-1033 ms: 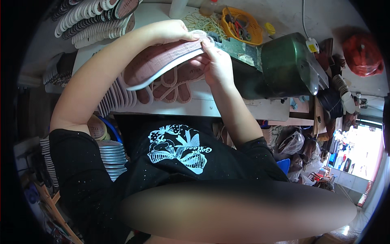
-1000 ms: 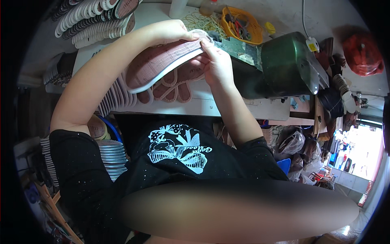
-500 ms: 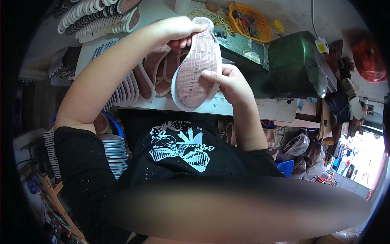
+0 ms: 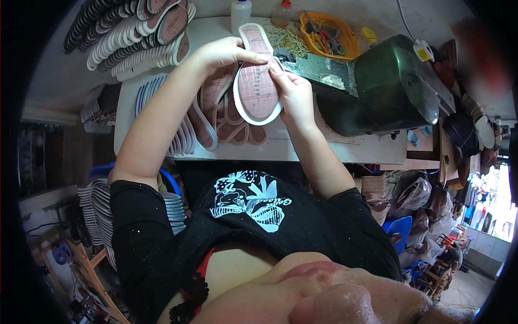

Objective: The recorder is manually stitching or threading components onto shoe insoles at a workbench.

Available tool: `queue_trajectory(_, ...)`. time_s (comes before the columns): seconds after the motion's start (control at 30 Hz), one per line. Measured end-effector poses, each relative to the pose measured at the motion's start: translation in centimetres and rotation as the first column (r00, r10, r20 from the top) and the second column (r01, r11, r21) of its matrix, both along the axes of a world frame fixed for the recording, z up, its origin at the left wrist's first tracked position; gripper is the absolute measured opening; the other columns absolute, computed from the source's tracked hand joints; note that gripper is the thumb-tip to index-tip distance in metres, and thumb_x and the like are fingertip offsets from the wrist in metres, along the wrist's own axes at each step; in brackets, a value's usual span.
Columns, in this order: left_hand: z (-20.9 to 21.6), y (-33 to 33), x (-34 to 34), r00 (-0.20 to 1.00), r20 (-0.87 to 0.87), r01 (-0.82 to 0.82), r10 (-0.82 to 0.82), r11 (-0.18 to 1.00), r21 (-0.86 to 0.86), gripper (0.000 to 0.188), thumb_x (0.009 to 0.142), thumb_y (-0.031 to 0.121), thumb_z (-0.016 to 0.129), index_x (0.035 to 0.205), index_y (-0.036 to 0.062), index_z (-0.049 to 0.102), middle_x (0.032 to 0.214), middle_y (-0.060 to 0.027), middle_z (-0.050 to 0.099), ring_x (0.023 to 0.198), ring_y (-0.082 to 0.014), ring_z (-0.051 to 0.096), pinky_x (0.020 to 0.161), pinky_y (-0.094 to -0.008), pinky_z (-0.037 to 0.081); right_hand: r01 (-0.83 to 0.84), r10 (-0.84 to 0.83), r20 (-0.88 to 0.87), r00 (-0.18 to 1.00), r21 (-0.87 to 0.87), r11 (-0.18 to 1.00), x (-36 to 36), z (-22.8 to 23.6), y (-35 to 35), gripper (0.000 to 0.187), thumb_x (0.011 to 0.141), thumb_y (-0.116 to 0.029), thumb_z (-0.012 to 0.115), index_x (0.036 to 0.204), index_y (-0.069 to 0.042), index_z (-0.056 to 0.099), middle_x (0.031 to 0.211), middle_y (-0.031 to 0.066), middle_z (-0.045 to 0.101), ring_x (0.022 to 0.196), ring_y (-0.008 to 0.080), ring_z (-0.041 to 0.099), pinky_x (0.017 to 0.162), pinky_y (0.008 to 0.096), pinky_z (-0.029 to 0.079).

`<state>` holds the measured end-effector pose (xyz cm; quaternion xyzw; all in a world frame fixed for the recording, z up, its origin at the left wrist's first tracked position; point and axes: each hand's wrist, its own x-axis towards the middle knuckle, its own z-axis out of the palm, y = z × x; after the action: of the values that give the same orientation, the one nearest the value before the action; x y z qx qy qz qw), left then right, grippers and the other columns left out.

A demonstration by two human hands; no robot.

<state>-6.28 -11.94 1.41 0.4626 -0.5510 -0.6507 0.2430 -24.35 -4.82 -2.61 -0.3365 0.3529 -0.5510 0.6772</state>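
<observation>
A shoe sole (image 4: 256, 97) with a pinkish, ribbed face and a white rim is held up over the table, its narrow end pointing away from me. My left hand (image 4: 225, 56) grips its left edge near the narrow middle, the thumb lying across the face. On the opposite edge, my right hand (image 4: 295, 96) is closed with its thumb pressed on the face, close to the left thumb. The fingers behind the sole are partly hidden. Below and left of it, several pinkish soles (image 4: 216, 100) lie overlapping on the white table (image 4: 302, 146).
A dark green machine (image 4: 386, 89) stands right of my hands. Behind are a yellow basket (image 4: 352, 47) of tools, a tangle of pale bands (image 4: 288, 40) and a white bottle (image 4: 240, 19). Rows of stacked soles (image 4: 135, 46) fill the back left; white-rimmed pieces (image 4: 181, 135) stand left.
The left hand has moved from the sole's narrow end down to its middle. The right hand has shifted up the right edge, bringing both thumbs close together. The whole view has shifted somewhat.
</observation>
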Motion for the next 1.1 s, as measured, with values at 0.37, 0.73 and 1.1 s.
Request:
queue_trajectory(0.37, 1.3, 0.5, -0.8, 0.988, -0.02, -0.152, 0.152, 0.988, 0.022, 0.053, 0.073, 0.024, 0.077, 0.11, -0.0068, 0.054, 0.1, -0.0142, 0.064, 0.086, -0.0188, 0.064, 0.08, -0.0305, 0.051, -0.215, 0.218, -0.009, 0.976, 0.11, 0.97, 0.6, 0.4, 3.9, 0.026, 0.085, -0.017, 0.065, 0.1, 0.005, 0.062, 0.085, 0.011, 0.066, 0.065, 0.0174, 0.067, 0.055, 0.0233, 0.053)
queue_trajectory(0.73, 2.1, -5.5, 1.6, 0.801, 0.492, 0.49, -0.341, 0.846, -0.211, 0.058, 0.075, 0.036, 0.072, 0.119, 0.0057, 0.051, 0.113, -0.0049, 0.055, 0.107, -0.0149, 0.05, 0.095, -0.0284, 0.038, -0.075, 0.071, 0.109, 0.992, 0.03, 0.997, 1.7, 0.9, 1.1, 0.029, 0.09, -0.019, 0.057, 0.108, 0.003, 0.058, 0.092, 0.0113, 0.067, 0.073, 0.0173, 0.068, 0.06, 0.0237, 0.054)
queue_trajectory(1.1, 1.5, -4.2, 3.6, 0.802, 0.471, 0.458, -0.367, 0.884, -0.092, 0.039, 0.084, 0.033, 0.065, 0.107, 0.0028, 0.056, 0.094, -0.0017, 0.06, 0.089, -0.0083, 0.052, 0.081, -0.0232, 0.04, -0.132, 0.131, 0.109, 0.985, 0.004, 0.991, 1.1, 1.6, 0.5, 0.032, 0.094, -0.019, 0.048, 0.112, 0.007, 0.052, 0.099, 0.0183, 0.064, 0.085, 0.0215, 0.067, 0.072, 0.028, 0.055)
